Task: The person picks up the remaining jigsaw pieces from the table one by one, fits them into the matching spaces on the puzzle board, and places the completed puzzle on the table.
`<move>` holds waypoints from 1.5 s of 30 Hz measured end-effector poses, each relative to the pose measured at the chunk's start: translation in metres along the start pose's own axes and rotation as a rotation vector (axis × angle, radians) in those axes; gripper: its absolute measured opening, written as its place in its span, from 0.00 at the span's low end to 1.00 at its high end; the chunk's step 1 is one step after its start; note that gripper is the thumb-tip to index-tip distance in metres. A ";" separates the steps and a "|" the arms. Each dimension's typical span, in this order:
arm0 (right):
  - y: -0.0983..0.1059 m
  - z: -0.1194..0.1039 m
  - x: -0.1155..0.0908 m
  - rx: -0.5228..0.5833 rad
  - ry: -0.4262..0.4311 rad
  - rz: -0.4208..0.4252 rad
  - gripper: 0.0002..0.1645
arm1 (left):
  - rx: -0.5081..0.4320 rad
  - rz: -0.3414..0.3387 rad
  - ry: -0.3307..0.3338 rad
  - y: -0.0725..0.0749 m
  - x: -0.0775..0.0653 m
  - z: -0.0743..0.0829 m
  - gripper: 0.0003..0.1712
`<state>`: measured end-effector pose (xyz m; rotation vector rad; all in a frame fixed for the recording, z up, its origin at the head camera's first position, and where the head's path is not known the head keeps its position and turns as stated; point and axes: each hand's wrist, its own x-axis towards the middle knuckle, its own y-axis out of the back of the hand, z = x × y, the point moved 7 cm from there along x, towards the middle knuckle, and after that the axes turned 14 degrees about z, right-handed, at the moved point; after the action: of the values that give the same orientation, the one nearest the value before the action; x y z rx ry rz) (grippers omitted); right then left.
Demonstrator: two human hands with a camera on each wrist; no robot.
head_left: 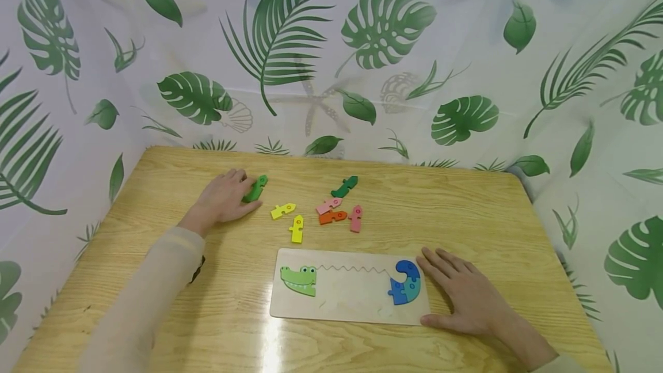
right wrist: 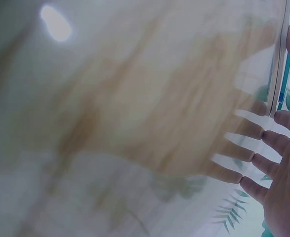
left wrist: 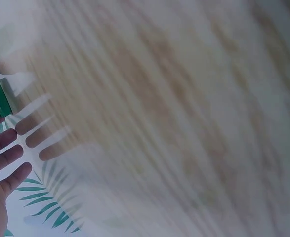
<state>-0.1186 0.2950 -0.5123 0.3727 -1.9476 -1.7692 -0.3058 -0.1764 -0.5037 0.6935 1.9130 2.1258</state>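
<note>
My left hand [head_left: 220,195] is at the back left of the table, pinching a green puzzle piece [head_left: 256,189] between thumb and index finger. The left wrist view shows this green piece [left wrist: 2,98] edge-on between them, the other fingers apart. Before me lies a wooden puzzle board [head_left: 352,309] bearing a light green crocodile head [head_left: 299,280] at its left and a blue tail of joined pieces [head_left: 411,286] at its right. My right hand [head_left: 468,295] rests at the board's right end, fingers stretched, thumb by the near corner. In the right wrist view the board's edge [right wrist: 278,59] meets that hand.
Behind the board lie loose pieces: two yellow ones [head_left: 297,229], a dark green one [head_left: 346,187], an orange one [head_left: 333,217], a pink one [head_left: 328,206] and a darker pink one [head_left: 355,219]. A leaf-patterned cloth [head_left: 311,125] hangs behind the wooden table [head_left: 440,206].
</note>
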 end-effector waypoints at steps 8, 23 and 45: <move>-0.002 0.001 -0.001 -0.009 0.001 -0.008 0.68 | -0.019 0.008 -0.007 0.002 -0.005 0.003 0.39; -0.002 0.002 -0.001 -0.001 0.000 -0.004 0.68 | -0.006 0.006 -0.007 0.004 -0.015 0.004 0.38; -0.001 0.001 -0.001 0.004 0.006 0.010 0.68 | -0.024 -0.031 0.047 0.006 -0.019 0.000 0.50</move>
<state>-0.1181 0.2967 -0.5131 0.3681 -1.9461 -1.7559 -0.2884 -0.1858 -0.5015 0.6104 1.9055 2.1615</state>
